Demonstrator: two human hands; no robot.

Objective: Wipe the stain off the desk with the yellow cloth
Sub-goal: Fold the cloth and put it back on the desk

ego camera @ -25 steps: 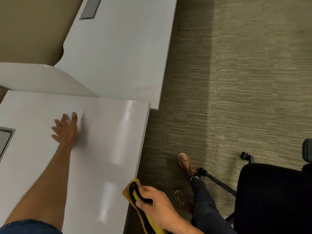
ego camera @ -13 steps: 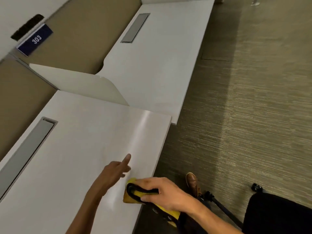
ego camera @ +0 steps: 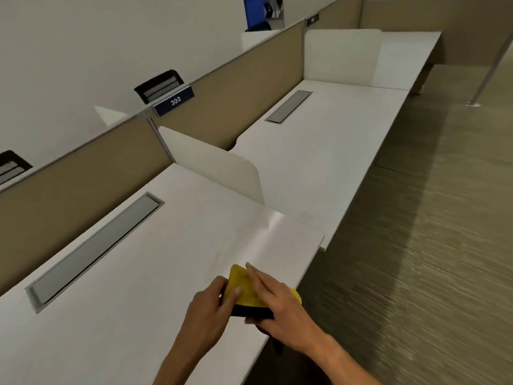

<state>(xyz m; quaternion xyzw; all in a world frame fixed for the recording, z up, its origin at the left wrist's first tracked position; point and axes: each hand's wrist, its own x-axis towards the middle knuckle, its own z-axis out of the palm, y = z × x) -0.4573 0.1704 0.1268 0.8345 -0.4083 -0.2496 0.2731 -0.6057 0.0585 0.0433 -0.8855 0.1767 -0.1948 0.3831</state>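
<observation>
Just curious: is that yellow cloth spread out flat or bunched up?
Bunched up. The yellow cloth is a compact wad on the desk near its edge, held between both hands.

Only the person's two forearms and hands show in the head view, both rising from the bottom edge of the frame. The left hand [ego camera: 211, 304] and its forearm are bare: no sleeve, watch, bracelet or ring shows anywhere along the visible length. The right hand [ego camera: 274, 300] and forearm are bare as well, with no cuff or jewellery visible up to the point where the arm leaves the frame. The fingers [ego camera: 256, 276] of the right hand are slender, and the fingernails are short and unpainted. No glove covers either hand. Motion blur softens finer detail.
</observation>
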